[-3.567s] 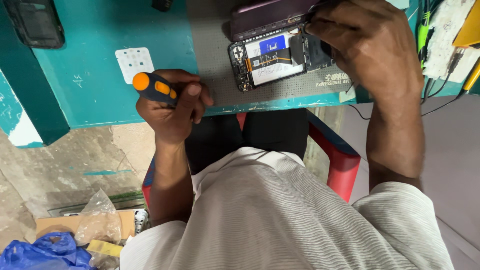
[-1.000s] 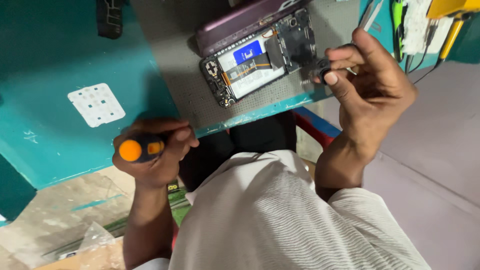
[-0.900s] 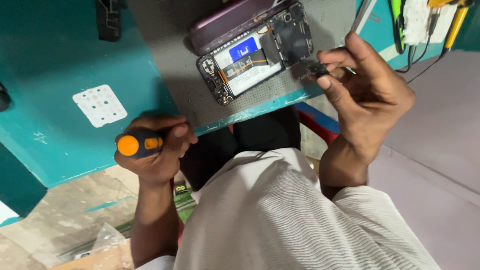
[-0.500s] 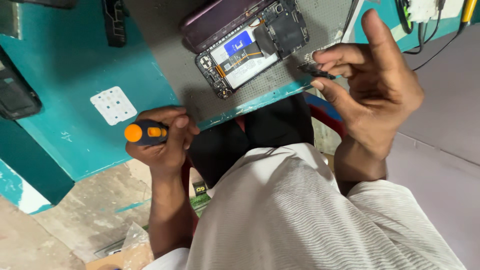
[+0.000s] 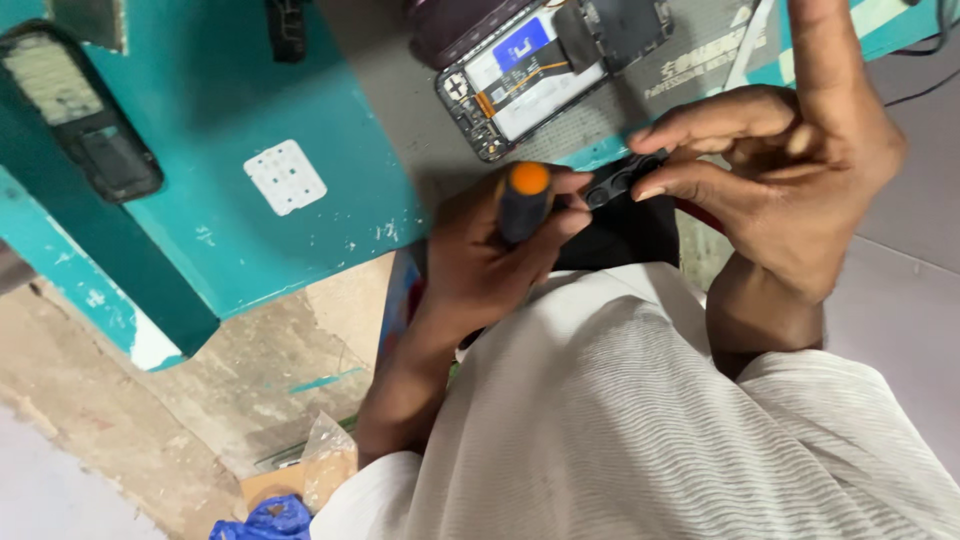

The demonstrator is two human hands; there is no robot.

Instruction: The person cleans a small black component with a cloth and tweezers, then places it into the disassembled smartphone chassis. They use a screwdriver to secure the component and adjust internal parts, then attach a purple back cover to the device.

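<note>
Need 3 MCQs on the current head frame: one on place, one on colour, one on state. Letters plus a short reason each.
1. Where does the opened phone lie?
A. on the grey mat on the bench
B. on the floor
C. in the person's lap

2. What colour is the cap of the screwdriver?
A. green
B. orange
C. white

3. What is the right hand doing?
A. resting flat on the bench
B. pinching a small black part
C. holding the screwdriver

Answers:
1. A: the phone sits on the grey mat near the bench edge, back cover off, insides showing.
2. B: the rounded end sticking out of the left hand is orange.
3. B: thumb and fingers close on the small black part, just beside the screwdriver held by the left hand.
</note>
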